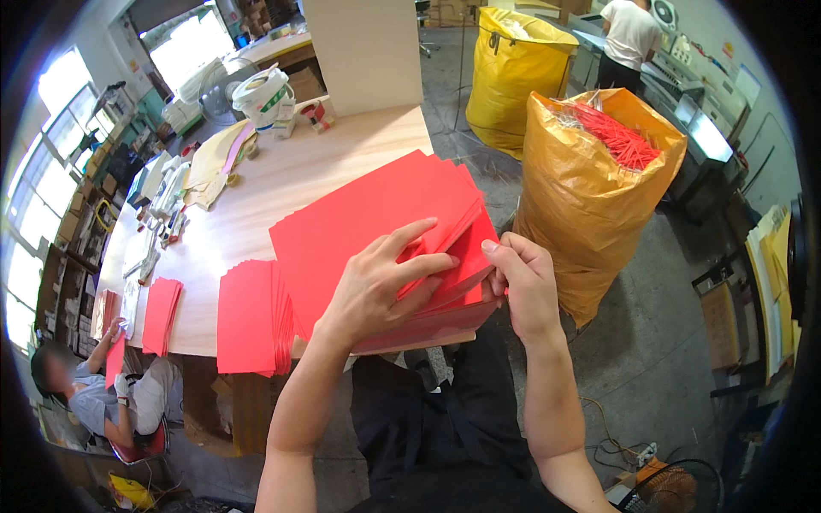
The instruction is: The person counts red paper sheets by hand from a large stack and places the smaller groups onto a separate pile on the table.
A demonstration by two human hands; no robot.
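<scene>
A thick stack of red paper sheets [368, 205] lies at the near edge of the table in front of me, its upper sheets fanned unevenly. My left hand [369, 278] rests on top near the right side, fingers spread and slightly bent. At the stack's right corner my right hand [528, 286] is closed, thumb on top, pinching the edges of some red sheets. Those sheets' corners are parted from the ones above. How many sheets are in the pinch is hidden.
More red stacks [246, 316] lie left on the wooden table [248, 227]. A co-worker [107, 398] sits there with red sheets. Orange [590, 205] and yellow sacks [505, 85] stand right; another person [629, 38] stands behind. A white bucket [263, 98] sits farther back. Cables [616, 445] cross the floor.
</scene>
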